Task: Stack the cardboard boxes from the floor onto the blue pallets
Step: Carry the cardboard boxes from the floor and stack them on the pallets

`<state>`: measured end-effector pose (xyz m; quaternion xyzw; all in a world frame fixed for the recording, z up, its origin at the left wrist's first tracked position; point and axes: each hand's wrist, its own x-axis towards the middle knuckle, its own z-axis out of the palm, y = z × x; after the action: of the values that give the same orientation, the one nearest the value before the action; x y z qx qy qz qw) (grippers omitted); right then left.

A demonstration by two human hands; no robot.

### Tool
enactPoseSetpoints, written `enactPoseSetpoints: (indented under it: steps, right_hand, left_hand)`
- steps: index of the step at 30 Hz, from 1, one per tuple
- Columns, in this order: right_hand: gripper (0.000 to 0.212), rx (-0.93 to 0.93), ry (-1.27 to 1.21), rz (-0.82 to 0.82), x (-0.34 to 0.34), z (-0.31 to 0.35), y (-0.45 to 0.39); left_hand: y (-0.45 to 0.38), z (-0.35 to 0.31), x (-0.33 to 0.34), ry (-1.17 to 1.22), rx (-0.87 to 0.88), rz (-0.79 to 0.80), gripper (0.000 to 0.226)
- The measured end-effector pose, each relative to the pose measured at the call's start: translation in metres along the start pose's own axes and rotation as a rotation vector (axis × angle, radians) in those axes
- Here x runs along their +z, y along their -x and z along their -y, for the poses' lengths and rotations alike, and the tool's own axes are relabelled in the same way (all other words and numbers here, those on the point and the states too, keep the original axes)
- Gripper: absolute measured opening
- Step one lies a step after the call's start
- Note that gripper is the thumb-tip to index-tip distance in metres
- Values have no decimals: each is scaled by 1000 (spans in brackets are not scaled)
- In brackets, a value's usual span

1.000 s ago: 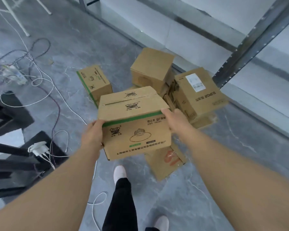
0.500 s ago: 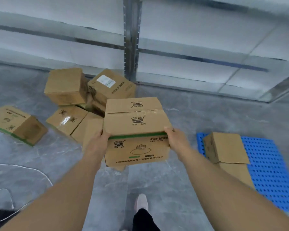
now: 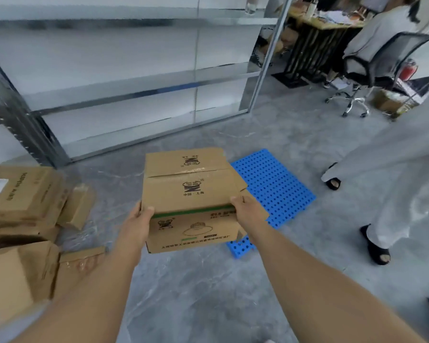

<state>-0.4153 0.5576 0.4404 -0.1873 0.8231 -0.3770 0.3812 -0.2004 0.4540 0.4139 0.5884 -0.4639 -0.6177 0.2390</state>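
Observation:
I hold a cardboard box [image 3: 191,194] with a green stripe and a printed lamp drawing in front of me, above the floor. My left hand [image 3: 138,225] grips its left edge and my right hand [image 3: 245,209] grips its right edge. Behind and to the right of the box lies a blue perforated pallet [image 3: 275,186] on the grey floor; the box hides much of it, and a brown box corner [image 3: 264,215] shows by my right hand. Several more cardboard boxes [image 3: 22,194] lie piled on the floor at the left.
A person in pale wide trousers and black sandals [image 3: 377,248] stands just right of the pallet. A metal shelf rack [image 3: 134,82] runs along the back. An office chair [image 3: 372,68] and a cluttered desk [image 3: 320,33] stand at the far right.
My view has swung to the right with the box still held in both hands. The floor pile slid to the left edge, the pallet came closer to centre, and the standing person came into view.

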Motion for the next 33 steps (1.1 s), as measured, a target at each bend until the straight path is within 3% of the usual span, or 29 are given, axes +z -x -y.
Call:
enactPoseSetpoints:
  steps: [9, 15, 24, 31, 33]
  right_hand:
    - [18, 46, -89, -124, -195, -71, -39]
    - [16, 42, -120, -172, -294, -106, -68]
    - [17, 68, -171, -223, -368, -133, -117]
    - [9, 96, -194, -269, -409, -129, -185]
    - [11, 93, -166, -277, -423, -121, -213]
  left_hand:
    - [48, -16, 208, -36, 9, 147, 30]
    - [71, -23, 321, -32, 11, 157, 45]
    - [71, -33, 421, -51, 36, 131, 45]
    - [22, -46, 490, -89, 34, 175, 17]
    - [4, -56, 512, -102, 35, 187, 21]
